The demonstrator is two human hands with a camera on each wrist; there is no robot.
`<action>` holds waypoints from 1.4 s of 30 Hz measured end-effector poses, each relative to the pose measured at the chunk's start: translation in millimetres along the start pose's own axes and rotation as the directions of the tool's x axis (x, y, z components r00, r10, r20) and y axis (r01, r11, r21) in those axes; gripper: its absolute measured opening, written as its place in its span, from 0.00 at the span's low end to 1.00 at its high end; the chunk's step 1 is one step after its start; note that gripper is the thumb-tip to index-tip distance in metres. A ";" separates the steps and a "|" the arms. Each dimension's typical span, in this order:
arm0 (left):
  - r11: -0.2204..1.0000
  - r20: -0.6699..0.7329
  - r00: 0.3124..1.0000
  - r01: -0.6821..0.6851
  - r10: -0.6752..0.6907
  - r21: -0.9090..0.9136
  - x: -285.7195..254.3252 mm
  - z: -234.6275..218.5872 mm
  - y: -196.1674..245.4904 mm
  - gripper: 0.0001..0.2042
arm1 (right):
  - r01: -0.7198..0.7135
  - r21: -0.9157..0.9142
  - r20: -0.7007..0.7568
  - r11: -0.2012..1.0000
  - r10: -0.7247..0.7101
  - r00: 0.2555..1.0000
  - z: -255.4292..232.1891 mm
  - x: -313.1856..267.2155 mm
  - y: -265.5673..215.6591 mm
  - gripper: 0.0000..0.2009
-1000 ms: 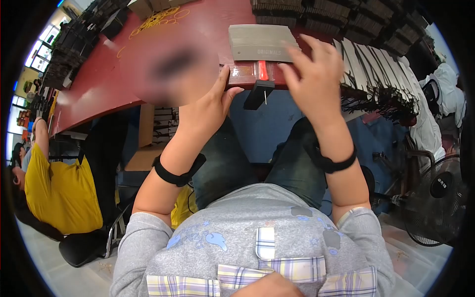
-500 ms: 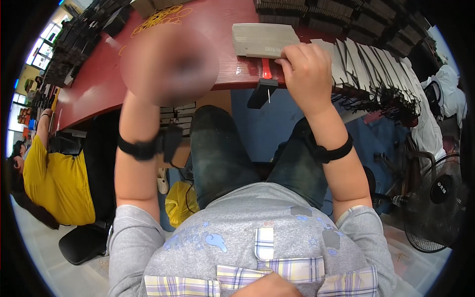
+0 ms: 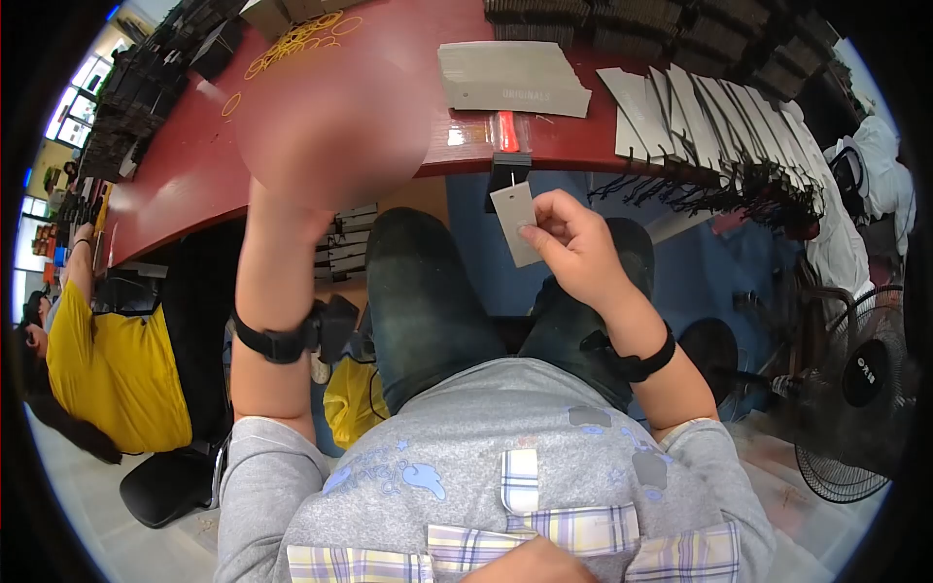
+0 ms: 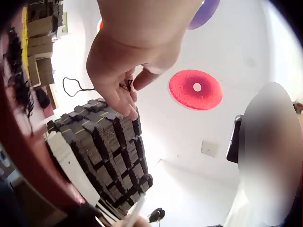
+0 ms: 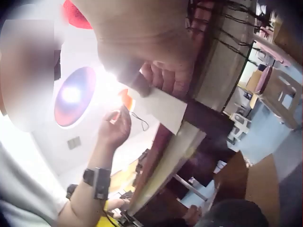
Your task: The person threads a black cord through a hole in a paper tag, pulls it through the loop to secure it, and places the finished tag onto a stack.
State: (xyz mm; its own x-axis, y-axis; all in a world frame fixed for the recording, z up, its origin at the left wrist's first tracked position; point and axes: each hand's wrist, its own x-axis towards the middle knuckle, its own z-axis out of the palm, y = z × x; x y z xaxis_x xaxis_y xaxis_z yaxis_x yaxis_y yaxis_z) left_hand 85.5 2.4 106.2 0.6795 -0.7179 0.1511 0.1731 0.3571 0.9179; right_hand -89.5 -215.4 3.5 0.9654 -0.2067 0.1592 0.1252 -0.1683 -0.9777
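Between thumb and fingers my right hand (image 3: 575,248) pinches a grey hang tag (image 3: 512,206) with a small hole near its top end. The tag is held just below the table edge, its holed end at the thin needle (image 3: 513,178) that sticks out from a black block (image 3: 505,168). In the left wrist view my left hand (image 4: 130,61) pinches a black cord (image 4: 127,85), whose loop hangs out past the fingers. A blur covers that hand in the head view. A stack of grey tags (image 3: 501,83) printed "ORIGINALS" lies on the red table.
Strung tags (image 3: 714,121) lie in a row at the right, black cords over the table edge (image 3: 564,158). Yellow rubber bands (image 3: 306,39) lie at the back left. Dark stacks (image 3: 671,39) line the back. A fan (image 3: 855,389) stands at right; a person in yellow (image 3: 117,369) sits at left.
My right hand has gone from the tag stack down to the needle at the table edge, bringing one tag. My left hand has moved from beside the block up and left.
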 end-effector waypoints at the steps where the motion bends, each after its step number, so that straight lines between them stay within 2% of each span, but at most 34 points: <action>1: 0.998 -0.018 0.999 0.046 -0.045 0.037 -6.3 6.8 -7.8 0.12 | -0.008 0.011 -0.002 1.000 0.008 1.000 1.6 -1.0 3.6 0.06; 2: 0.987 -0.091 0.995 0.054 -0.040 0.153 -12.4 16.8 -15.9 0.14 | -0.014 0.022 -0.005 1.000 0.015 1.000 3.1 -1.4 5.8 0.05; 3: 0.976 -0.146 0.981 0.148 -0.125 0.159 -18.3 25.0 -20.3 0.12 | -0.021 0.033 -0.009 0.999 0.022 1.000 4.5 -2.0 7.8 0.05; 5: 0.974 -0.052 0.990 0.142 -0.135 0.175 -23.8 23.4 -33.7 0.07 | 0.010 -0.019 -0.063 1.000 -0.011 0.998 7.7 -3.4 13.1 0.05; 6: 0.969 -0.078 0.993 0.105 -0.089 0.224 -27.3 30.3 -42.0 0.05 | 0.026 -0.046 -0.089 0.999 -0.030 0.996 9.0 -3.4 14.1 0.05; 9: 0.951 -0.062 0.981 0.195 -0.185 0.241 -37.0 47.3 -40.7 0.06 | 0.067 -0.135 -0.222 0.989 -0.096 0.970 14.1 -8.8 13.5 0.05; 10: 0.944 -0.003 0.979 0.198 -0.205 0.265 -39.4 44.0 -44.2 0.10 | 0.067 -0.133 -0.214 0.989 -0.095 0.972 14.4 -9.0 13.7 0.05; 13: 0.886 0.086 0.971 0.163 -0.221 0.434 -40.0 45.1 -40.4 0.12 | 0.063 -0.139 -0.191 0.988 -0.089 0.977 12.3 -2.5 12.2 0.06; 14: 0.885 0.087 0.968 0.175 -0.234 0.431 -40.2 47.8 -39.4 0.14 | 0.058 -0.146 -0.185 0.988 -0.085 0.979 11.4 0.5 9.6 0.06; 17: 0.857 0.216 0.928 0.166 -0.303 0.488 -40.3 47.5 -36.1 0.16 | 0.069 -0.172 -0.184 0.983 -0.101 0.978 11.4 9.7 13.6 0.06; 18: 0.796 0.239 0.936 0.066 -0.258 0.602 -40.3 56.4 -37.6 0.17 | 0.074 -0.181 -0.187 0.981 -0.108 0.976 11.8 11.2 16.0 0.06; 19: 0.713 0.376 0.923 -0.207 -0.085 0.670 -39.4 58.9 -50.1 0.18 | 0.070 -0.174 -0.190 0.982 -0.103 0.976 12.2 11.3 17.0 0.06; 21: 0.546 0.441 0.893 -0.328 -0.086 0.771 -41.1 68.4 -62.0 0.20 | 0.063 -0.159 -0.193 0.985 -0.093 0.977 13.0 11.6 18.7 0.06; 22: 0.562 0.445 0.892 -0.330 -0.077 0.759 -42.4 69.8 -70.1 0.21 | 0.064 -0.153 -0.195 0.986 -0.093 0.976 13.4 12.5 19.8 0.06; 25: 0.517 0.422 0.905 -0.338 -0.052 0.787 -39.3 70.1 -76.3 0.21 | 0.052 -0.148 -0.199 0.988 -0.082 0.977 13.1 11.3 20.6 0.06; 28: 0.593 0.393 0.919 -0.325 0.015 0.737 -36.2 64.2 -81.5 0.22 | 0.041 -0.146 -0.197 0.988 -0.070 0.978 13.3 10.3 16.5 0.06; 31: 0.604 0.419 0.908 -0.337 0.006 0.722 -39.0 63.5 -75.7 0.21 | 0.047 -0.139 -0.201 0.989 -0.075 0.977 13.9 10.9 17.0 0.06; 34: 0.602 0.365 0.931 -0.311 0.035 0.735 -37.5 60.8 -77.8 0.20 | 0.046 -0.151 -0.191 0.987 -0.075 0.979 14.4 11.3 13.6 0.06; 37: 0.610 0.303 0.947 -0.178 -0.109 0.773 -35.2 51.3 -80.6 0.16 | 0.045 -0.129 -0.187 0.991 -0.069 0.980 15.4 12.8 18.3 0.07; 39: 0.608 0.226 0.967 -0.111 -0.115 0.786 -34.9 43.4 -92.8 0.16 | 0.031 -0.131 -0.172 0.991 -0.054 0.984 13.9 13.0 21.3 0.10; 40: 0.607 0.184 0.976 -0.076 -0.117 0.791 -35.7 39.1 -99.6 0.17 | 0.082 -0.240 -0.235 0.967 -0.140 0.962 14.6 13.2 20.2 0.12; 42: 0.697 0.115 0.985 0.009 -0.130 0.717 -38.6 30.5 -110.4 0.15 | 0.157 -0.456 -0.321 0.876 -0.327 0.889 18.6 14.4 16.3 0.15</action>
State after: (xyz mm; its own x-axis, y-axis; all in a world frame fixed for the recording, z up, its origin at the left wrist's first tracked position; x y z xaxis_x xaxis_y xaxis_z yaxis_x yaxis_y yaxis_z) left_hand 18.4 -27.6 10.3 0.5649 -0.8221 0.0711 -0.3842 -0.1857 0.9044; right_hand -69.3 -203.2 -12.7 0.7436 -0.4386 0.5047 0.1565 -0.6197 -0.7691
